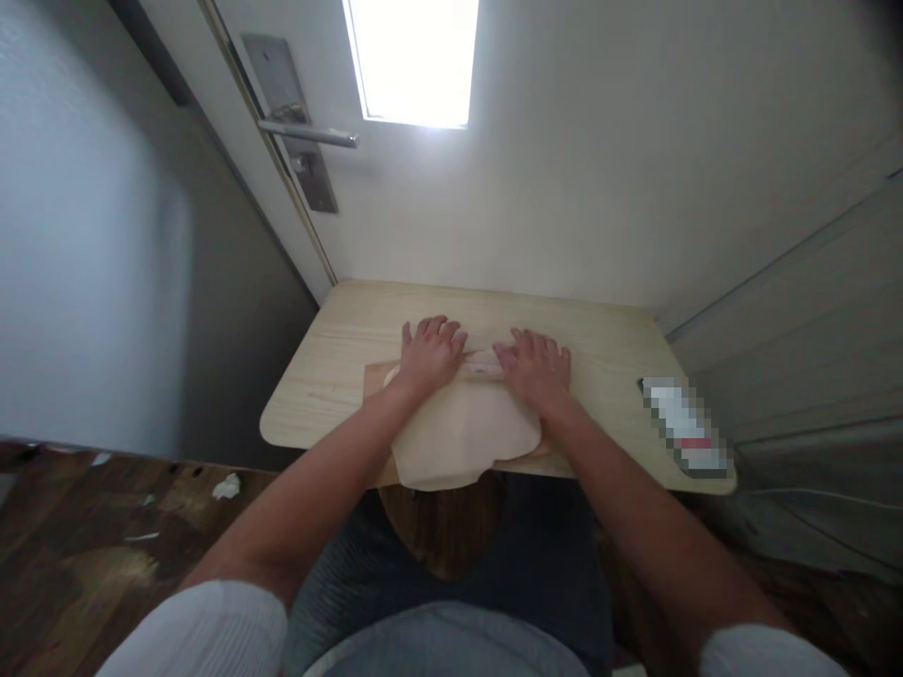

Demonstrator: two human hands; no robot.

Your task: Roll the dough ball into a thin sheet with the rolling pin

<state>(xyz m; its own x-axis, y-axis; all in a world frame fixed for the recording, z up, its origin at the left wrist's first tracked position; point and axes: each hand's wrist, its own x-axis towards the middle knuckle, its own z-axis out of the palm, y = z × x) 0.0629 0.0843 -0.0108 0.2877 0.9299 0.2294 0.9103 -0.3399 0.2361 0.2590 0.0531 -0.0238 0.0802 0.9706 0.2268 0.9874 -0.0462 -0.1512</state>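
A pale, flat sheet that looks like dough (462,428) lies over a tan board (375,378), its near end hanging past the table's front edge. At its far edge a whitish roll (485,365) shows between my hands; whether it is the sheet's own rolled-up edge or a separate pin, I cannot tell. My left hand (432,353) rests palm down at the roll's left end, fingers stretched forward and apart. On the right end lies my right hand (537,365), also palm down with fingers extended. Both palms hide what is directly beneath them.
Everything rests on a small light wooden table (331,353) against a white door with a metal handle (310,132). A phone-like object (684,428), blurred out, lies at the right end. Scraps (227,486) litter the wooden floor at left.
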